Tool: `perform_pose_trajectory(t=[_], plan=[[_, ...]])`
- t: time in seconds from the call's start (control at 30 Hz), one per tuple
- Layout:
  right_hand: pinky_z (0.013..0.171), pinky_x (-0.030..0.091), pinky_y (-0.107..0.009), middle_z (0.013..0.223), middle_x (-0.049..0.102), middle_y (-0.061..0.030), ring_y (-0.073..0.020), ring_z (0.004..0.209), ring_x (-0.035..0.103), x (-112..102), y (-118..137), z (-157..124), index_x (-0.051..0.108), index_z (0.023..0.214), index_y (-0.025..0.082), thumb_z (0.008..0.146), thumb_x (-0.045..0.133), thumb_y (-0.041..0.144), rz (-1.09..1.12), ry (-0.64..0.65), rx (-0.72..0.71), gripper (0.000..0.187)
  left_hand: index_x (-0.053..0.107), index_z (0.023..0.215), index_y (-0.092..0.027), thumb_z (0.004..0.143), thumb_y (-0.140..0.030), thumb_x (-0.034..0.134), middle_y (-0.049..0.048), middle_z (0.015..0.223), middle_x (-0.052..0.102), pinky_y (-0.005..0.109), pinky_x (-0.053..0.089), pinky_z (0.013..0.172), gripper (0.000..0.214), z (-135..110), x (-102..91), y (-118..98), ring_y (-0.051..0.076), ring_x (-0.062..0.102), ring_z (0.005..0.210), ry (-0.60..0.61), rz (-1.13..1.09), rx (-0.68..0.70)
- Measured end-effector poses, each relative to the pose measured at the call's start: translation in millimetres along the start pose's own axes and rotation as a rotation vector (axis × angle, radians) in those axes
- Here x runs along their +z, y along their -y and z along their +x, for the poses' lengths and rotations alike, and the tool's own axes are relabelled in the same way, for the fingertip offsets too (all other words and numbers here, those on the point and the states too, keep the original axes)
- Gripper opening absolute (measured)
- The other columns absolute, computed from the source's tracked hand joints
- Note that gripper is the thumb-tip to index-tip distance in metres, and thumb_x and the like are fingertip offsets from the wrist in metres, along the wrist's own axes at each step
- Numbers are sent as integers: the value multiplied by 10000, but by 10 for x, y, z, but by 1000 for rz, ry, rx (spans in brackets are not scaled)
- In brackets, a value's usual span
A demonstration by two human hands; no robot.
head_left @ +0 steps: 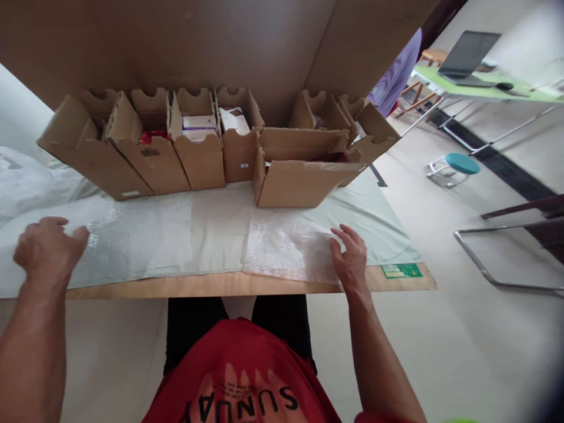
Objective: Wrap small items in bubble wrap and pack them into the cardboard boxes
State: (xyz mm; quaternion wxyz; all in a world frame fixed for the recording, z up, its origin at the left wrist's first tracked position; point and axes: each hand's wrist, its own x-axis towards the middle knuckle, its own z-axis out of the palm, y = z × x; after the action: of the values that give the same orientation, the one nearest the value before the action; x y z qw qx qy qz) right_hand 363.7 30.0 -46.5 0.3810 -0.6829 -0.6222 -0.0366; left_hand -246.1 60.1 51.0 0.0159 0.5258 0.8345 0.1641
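My left hand [50,249] is at the left of the table, beside a flat sheet of clear bubble wrap [138,238]. Its thumb stands apart from the curled fingers, and nothing shows between them. At the right edge of a second, smaller bubble wrap piece [288,247] is my right hand [352,258], fingers spread apart and holding nothing visible. Whether its fingertips touch the plastic I cannot tell. Just behind the smaller piece stands a cardboard box [304,185], open at the top, with something dark red inside.
Several open cardboard boxes [200,161] line the table's back, before a tall cardboard panel [211,47]. Crumpled clear plastic [26,182] lies far left. A pale cloth [218,235] covers the wooden table [176,286]. Off to the right are a blue stool [462,163] and a laptop [469,56].
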Motion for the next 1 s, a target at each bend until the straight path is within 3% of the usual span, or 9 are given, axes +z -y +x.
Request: perform_pose_trajectory(t=[0.07, 0.13, 0.2, 0.27, 0.4, 0.63, 0.73, 0.87, 1.0], plan=[[1028, 474, -550, 1279, 711, -128, -309, 1180, 632, -82, 45, -58, 753, 1115, 240, 934, 558, 315, -11, 10, -28, 277, 530, 1396, -402, 845, -634, 445, -70, 1439, 630, 785, 359, 1079, 603, -252, 101, -244, 520, 400, 1417, -202, -42, -21], [1017, 479, -535, 1290, 712, -124, -305, 1172, 640, -95, 158, -123, 740, 1146, 240, 946, 553, 308, -9, 63, -86, 281, 501, 1431, -376, 887, -578, 463, -71, 1505, 568, 709, 360, 1161, 582, -570, 295, -642, 451, 428, 1432, -181, -87, 166], [999, 485, -514, 1309, 710, -124, -309, 1202, 633, -45, 325, -190, 727, 1184, 234, 951, 557, 298, -18, 161, -147, 295, 578, 1371, -245, 885, -459, 510, 83, 1530, 547, 583, 360, 1209, 535, -904, 542, -1120, 379, 460, 1444, 45, -179, 518], [990, 482, -497, 1313, 711, -120, -312, 1234, 622, 9, 494, -259, 728, 1184, 233, 961, 561, 297, -41, 284, -192, 285, 566, 1408, -207, 855, -399, 612, 153, 1629, 423, 524, 346, 1225, 588, -1197, 768, -1570, 350, 380, 1514, 353, -193, 891], [1005, 478, -478, 1314, 714, -103, -299, 1234, 628, -106, 626, -417, 731, 1159, 237, 995, 552, 339, -22, 457, -243, 263, 518, 1474, -208, 820, -368, 723, 159, 1617, 446, 544, 287, 1243, 704, -1506, 988, -2058, 349, 357, 1527, 592, -156, 1211], [1065, 462, -512, 1516, 565, -156, -341, 1387, 527, -606, 400, -927, 523, 1487, 228, 924, 657, 530, 5, 500, -332, 653, 699, 1152, -184, 896, -187, 600, 146, 1375, 678, 539, 411, 1133, 275, -1496, 1100, -1916, 325, 574, 1347, 456, -260, 1307], [1062, 459, -525, 1558, 521, -165, -359, 1420, 498, -658, 357, -1055, 493, 1518, 223, 914, 676, 449, -56, 481, -320, 670, 707, 956, -207, 907, -129, 537, 76, 1130, 782, 499, 431, 1113, 194, -1517, 1061, -1893, 265, 677, 1191, 440, -427, 1295], [1006, 500, -472, 1315, 724, -115, -298, 1258, 648, -671, 330, -998, 707, 1235, 238, 963, 565, 256, 93, 377, -197, 307, 685, 838, -206, 900, -214, 536, 23, 885, 781, 399, 512, 948, 161, -1497, 875, -1968, 214, 723, 921, 548, -566, 1130], [785, 563, -361, 922, 802, -56, -238, 872, 741, -639, 356, -808, 762, 925, 231, 933, 614, 365, 360, 365, 153, 200, 679, 772, -200, 886, -350, 551, -2, 719, 706, 277, 459, 628, 227, -1419, 803, -2036, 160, 623, 665, 696, -561, 759]])
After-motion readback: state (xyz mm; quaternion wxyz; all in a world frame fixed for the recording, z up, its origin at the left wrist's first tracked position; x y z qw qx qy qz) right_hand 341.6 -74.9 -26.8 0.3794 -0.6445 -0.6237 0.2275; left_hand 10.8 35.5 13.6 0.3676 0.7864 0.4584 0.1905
